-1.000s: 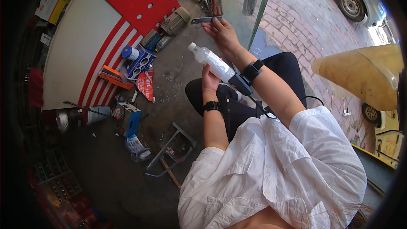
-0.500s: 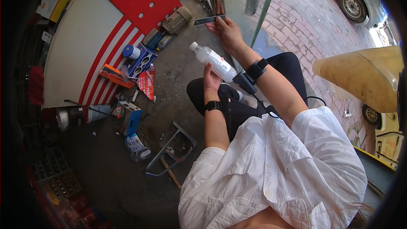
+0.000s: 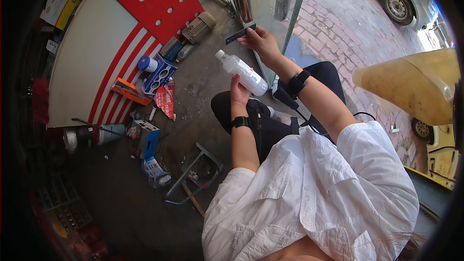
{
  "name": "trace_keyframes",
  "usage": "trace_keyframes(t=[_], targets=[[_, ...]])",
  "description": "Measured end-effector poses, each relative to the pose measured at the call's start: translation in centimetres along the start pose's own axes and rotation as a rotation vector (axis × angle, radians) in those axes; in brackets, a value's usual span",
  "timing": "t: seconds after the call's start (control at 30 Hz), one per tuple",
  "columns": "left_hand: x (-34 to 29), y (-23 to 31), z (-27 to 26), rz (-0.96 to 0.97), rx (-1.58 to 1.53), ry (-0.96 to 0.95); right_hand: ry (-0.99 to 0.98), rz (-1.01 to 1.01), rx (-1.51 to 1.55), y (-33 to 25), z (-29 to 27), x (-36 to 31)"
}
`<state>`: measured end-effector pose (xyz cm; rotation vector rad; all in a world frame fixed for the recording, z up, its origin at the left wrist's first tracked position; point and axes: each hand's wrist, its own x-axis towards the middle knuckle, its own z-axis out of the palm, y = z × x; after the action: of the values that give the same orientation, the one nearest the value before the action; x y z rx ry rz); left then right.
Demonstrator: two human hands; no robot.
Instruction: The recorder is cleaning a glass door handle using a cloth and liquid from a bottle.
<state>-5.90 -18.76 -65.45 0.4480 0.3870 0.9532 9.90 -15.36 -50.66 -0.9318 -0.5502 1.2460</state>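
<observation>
A clear plastic bottle (image 3: 247,76) with a white cap lies tilted in front of me, its capped end pointing up and left. My left hand (image 3: 238,92) is closed around its side from below. Farther off, my right hand (image 3: 263,43) pinches one end of a thin, dark, flat strip (image 3: 236,36), whose exact kind I cannot make out. The strip slants down to the left, its free end just above the bottle's cap and apart from it. Some of my right fingers are hidden behind the others.
A glass door (image 3: 290,24) with metal pipe handles stands beyond my right hand. Left of the bottle are a motor (image 3: 199,26), boxes and a blue-lidded jar (image 3: 147,63) by a red-and-white panel (image 3: 116,34). A metal frame (image 3: 195,176) lies on the floor.
My right hand has come nearer and a little right, bringing the strip closer to the bottle's cap at a steeper slant. My left hand and the bottle have barely moved.
</observation>
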Motion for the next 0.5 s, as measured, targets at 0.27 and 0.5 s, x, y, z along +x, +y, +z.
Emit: trace_keyframes(t=[0.27,0.5], targets=[[-0.1,0.0,0.2,0.001,0.005,0.007,0.019,-0.146,-0.08,0.1,0.4,0.8],[-0.1,0.0,0.0,0.005,-0.003,-0.001,0.166,-0.32,-0.359,0.1,1.5,0.4]])
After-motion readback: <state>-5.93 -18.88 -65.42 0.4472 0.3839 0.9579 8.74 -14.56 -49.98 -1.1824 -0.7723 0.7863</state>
